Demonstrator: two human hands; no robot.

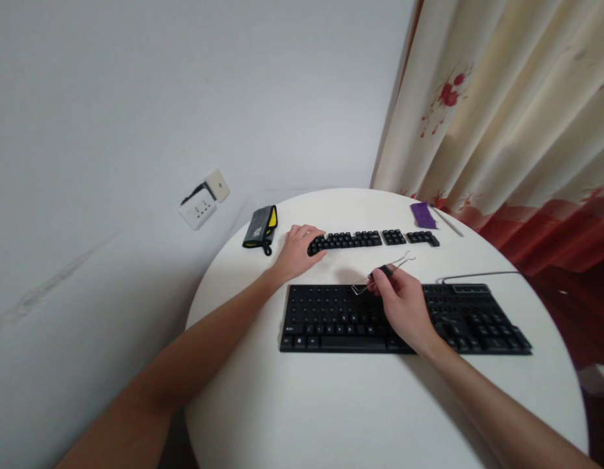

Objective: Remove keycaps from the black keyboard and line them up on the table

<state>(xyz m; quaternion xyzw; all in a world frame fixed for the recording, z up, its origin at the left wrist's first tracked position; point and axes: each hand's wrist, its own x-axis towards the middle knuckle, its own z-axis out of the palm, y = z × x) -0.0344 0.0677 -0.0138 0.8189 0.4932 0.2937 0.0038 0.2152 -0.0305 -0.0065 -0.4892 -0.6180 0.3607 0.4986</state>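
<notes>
A black keyboard (pixel 331 319) lies on the round white table (pixel 292 404), its cable running off to the right. Behind it, a row of loose black keycaps (pixel 370 239) stretches across the table. My left hand (pixel 296 251) rests at the left end of that row, fingers curled onto the keycaps. My right hand (pixel 404 306) hovers over the middle of the keyboard and pinches a wire keycap puller (pixel 386 270) by its black grip, wire loops sticking out both ways.
A grey and yellow pouch (pixel 260 228) lies at the table's back left. A purple cloth (pixel 423 215) and a thin stick (pixel 448 221) sit at the back right. A wall socket (pixel 200 205) is on the wall; a flowered curtain (pixel 502 117) hangs at right.
</notes>
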